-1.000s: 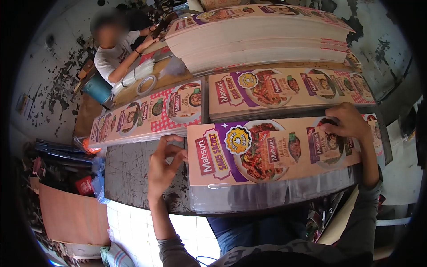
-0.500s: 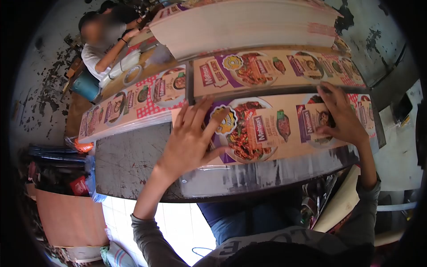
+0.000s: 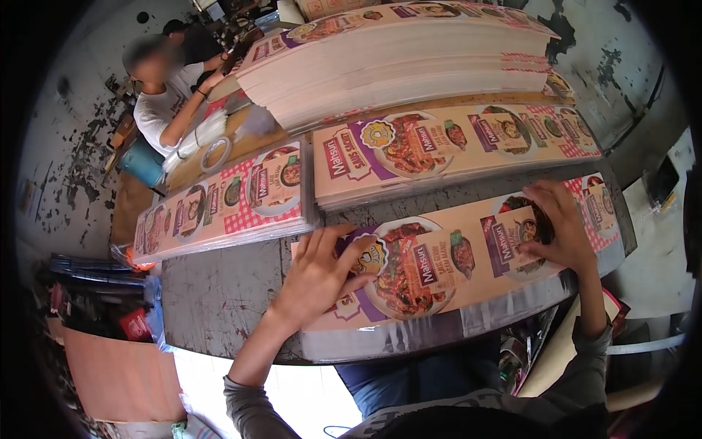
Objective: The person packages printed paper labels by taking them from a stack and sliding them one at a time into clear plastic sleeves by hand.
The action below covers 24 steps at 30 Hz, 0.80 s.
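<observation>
A long printed card point(image 3: 457, 252) with food pictures lies at the table's front edge, with clear plastic point(image 3: 439, 322) showing along its near side. My left hand point(image 3: 318, 274) rests on the card's left end, fingers spread over the purple part. Over the right part of the card is my right hand point(image 3: 559, 227), thumb and fingers apart on its surface. Just behind lies a stack of similar cards point(image 3: 457, 146), and another stack point(image 3: 223, 201) sits to the left in clear plastic.
A tall pile of printed sheets point(image 3: 395, 66) stands at the back. A tape roll point(image 3: 216, 154) and a white bundle point(image 3: 196, 139) lie at the back left. Beyond them sits a person point(image 3: 164, 102) in a white shirt. A blue-green container point(image 3: 142, 162) stands beside the table.
My left hand has come from beside the card onto its left end. My right hand has opened from a curled pose. The front card is now farther from the stack behind.
</observation>
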### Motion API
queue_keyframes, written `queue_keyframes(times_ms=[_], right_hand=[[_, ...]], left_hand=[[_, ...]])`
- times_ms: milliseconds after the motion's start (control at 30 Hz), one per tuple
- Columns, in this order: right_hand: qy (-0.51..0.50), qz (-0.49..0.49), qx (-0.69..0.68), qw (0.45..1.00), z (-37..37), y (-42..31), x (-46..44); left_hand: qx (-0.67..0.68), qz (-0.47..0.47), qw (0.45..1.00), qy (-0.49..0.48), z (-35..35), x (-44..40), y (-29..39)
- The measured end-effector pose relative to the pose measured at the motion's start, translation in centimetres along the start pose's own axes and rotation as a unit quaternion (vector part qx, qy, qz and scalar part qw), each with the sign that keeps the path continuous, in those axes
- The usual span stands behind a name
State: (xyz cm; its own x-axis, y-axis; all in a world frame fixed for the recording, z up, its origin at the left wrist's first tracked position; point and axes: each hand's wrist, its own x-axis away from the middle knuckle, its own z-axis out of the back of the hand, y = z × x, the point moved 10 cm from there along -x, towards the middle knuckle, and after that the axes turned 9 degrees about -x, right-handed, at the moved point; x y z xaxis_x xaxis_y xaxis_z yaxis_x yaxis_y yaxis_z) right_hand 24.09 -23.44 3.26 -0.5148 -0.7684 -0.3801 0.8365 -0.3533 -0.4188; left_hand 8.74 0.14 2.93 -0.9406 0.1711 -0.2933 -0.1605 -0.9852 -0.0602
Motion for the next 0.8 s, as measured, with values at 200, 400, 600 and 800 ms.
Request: queue_keyframes(times_ms=[200,400,600,800], right_hand=[[0.000,-0.010,0.007,1.000,0.1,0.4,0.0],[-0.013,-0.109,-0.087,0.990,3.7,5.1,1.9],[0.029,-0.123,0.013,0.992,4.4,7.5,3.5],[0.048,-0.134,0.030,0.989,4.6,7.0,3.0]], left_hand=[[0.013,0.012,1.000,-0.012,0.0,0.2,-0.5],[0.011,0.006,0.999,-0.032,0.7,1.0,0.0],[0.042,0.019,0.998,-0.044,-0.2,0.9,0.5],[0.034,0.012,0.999,-0.027,0.1,0.6,1.1]])
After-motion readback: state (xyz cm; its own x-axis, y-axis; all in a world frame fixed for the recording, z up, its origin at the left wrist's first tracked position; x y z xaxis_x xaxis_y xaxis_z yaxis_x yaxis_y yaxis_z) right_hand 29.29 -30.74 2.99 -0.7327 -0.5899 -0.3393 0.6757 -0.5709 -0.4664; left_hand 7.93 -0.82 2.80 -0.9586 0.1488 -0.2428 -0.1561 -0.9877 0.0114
